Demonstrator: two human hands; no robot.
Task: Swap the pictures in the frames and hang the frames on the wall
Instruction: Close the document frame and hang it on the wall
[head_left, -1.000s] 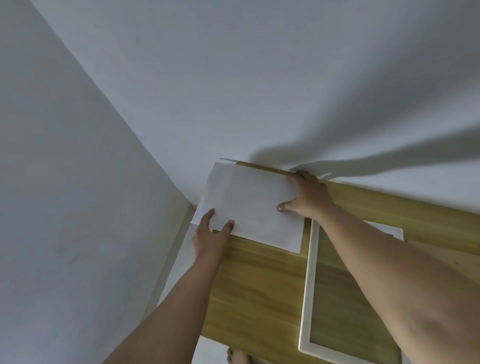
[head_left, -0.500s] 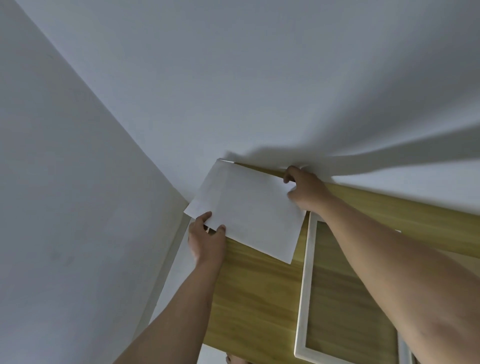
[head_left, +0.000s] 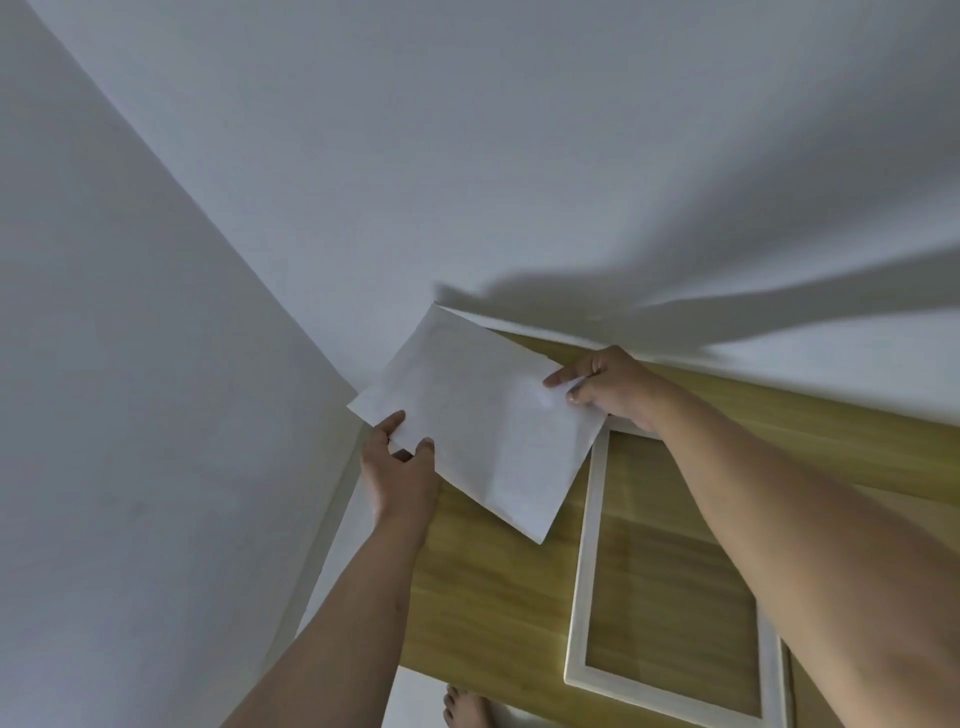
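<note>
A white sheet of paper (head_left: 478, 421), blank side towards me, is held tilted above the left end of the wooden table (head_left: 493, 597). My left hand (head_left: 400, 467) pinches its near-left corner between thumb and fingers. My right hand (head_left: 608, 384) pinches its far-right edge. A white picture frame (head_left: 589, 561) lies flat on the table to the right, with wood showing through its opening; my right forearm crosses over its right side.
Two white walls (head_left: 467, 156) meet in a corner just behind the table's left end. The table's back edge runs along the wall. Pale floor and my bare foot (head_left: 465, 709) show below the table's near edge.
The sheet has come up off the table and swung towards the left, its near corner now past the table's edge. Both hands went from pressing it flat to pinching its edges.
</note>
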